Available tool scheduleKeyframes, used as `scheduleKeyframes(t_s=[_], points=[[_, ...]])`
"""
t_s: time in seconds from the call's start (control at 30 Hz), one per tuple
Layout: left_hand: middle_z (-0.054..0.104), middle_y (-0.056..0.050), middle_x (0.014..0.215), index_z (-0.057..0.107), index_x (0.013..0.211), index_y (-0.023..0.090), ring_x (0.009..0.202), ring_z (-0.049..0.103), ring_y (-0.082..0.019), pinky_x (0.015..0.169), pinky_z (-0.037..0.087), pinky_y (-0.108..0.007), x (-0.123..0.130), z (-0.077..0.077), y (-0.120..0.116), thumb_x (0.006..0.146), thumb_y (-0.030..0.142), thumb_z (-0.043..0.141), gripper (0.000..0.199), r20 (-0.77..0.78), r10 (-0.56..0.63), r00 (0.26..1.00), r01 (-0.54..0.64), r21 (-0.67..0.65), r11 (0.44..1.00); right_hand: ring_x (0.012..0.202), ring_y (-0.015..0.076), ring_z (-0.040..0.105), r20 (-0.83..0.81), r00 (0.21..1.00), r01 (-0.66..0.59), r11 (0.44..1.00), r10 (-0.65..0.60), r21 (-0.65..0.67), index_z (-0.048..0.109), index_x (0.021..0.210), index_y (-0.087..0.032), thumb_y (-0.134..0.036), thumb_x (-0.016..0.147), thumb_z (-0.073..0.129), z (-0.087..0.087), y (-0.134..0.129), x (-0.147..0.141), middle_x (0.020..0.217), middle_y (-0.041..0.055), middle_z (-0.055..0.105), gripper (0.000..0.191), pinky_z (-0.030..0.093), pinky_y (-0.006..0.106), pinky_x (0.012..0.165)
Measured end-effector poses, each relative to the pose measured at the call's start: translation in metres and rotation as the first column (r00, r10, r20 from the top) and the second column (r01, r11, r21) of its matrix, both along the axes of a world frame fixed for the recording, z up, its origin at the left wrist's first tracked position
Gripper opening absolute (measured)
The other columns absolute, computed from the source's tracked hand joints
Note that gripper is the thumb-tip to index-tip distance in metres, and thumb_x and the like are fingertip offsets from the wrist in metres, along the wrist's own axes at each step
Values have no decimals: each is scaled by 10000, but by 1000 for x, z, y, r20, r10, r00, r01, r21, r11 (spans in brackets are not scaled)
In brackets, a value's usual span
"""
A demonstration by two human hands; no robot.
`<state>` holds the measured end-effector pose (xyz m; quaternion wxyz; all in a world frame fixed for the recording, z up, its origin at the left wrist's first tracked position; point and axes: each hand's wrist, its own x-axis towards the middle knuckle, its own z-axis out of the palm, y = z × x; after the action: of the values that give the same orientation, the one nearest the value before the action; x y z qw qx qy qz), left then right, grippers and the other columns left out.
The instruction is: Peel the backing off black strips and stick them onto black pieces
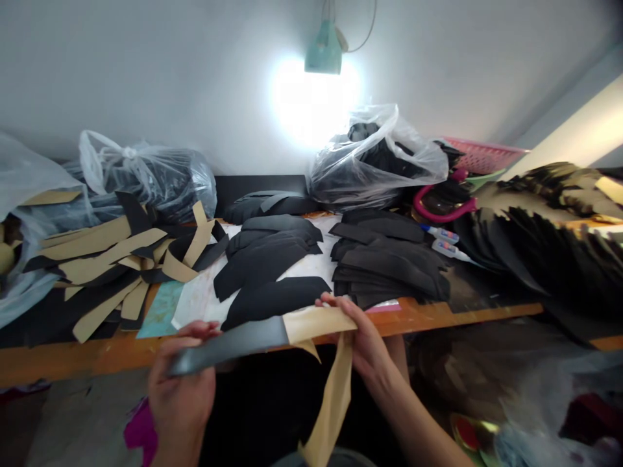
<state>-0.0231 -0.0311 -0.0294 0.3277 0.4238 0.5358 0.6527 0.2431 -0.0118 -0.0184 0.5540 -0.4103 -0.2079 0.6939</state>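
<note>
In front of the table edge, my left hand [182, 379] is closed around the left end of a dark strip [238, 344], which stretches between both hands. The strip's right part is tan [316, 324], and the fingers of my right hand [360, 331] pinch it there. A long tan paper strip [333, 402] hangs below my right hand, its lower end over my lap. Whether it is still joined to the dark strip I cannot tell. Just beyond my hands lie curved black pieces [277, 298] on white paper, with another black stack [389, 266] to their right.
Tan and black strips [111, 253] lie heaped at the left. Tied plastic bags [150, 178] and an open bag [379, 162] stand by the wall. At the right are glue bottles [450, 250], a pink-handled item [445, 207], a pink basket [481, 155] and fanned black pieces [530, 253].
</note>
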Motion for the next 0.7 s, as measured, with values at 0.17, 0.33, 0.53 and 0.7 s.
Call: scheduleKeyframes(t_s=[0.17,0.33,0.53,0.7], points=[[648,97,899,620,1028,420,861,621,-127,952,570,-389,-34,8,17,885,408,705,167,341,37,939,-45,17,999,472,76,310,63,991,112,992,-115,56,406,708,-229,-548,841,725,-4,3,46,593,-83,338,471,327,189,430],[686,-16,1119,732,1039,300,953,672,-191,857,590,-340,-13,19,12,893,343,684,160,-427,-101,899,125,29,992,511,83,276,601,790,-289,939,123,188,595,1087,-241,-513,930,669,20,-7,46,637,-91,379,323,235,202,459],[631,-78,1224,724,1236,362,958,715,-140,856,598,-254,33,22,7,970,186,533,371,-686,-437,581,586,-19,810,753,136,559,849,521,-597,749,88,288,671,834,-192,-355,858,775,40,-5,2,799,-9,630,194,412,252,704],[606,-88,1355,629,1370,389,1186,669,-217,991,572,-338,28,14,3,962,271,566,430,-671,-479,566,528,-151,836,677,122,522,861,506,-553,784,48,282,673,769,-185,-367,909,704,43,10,-3,712,-18,606,232,379,247,635]])
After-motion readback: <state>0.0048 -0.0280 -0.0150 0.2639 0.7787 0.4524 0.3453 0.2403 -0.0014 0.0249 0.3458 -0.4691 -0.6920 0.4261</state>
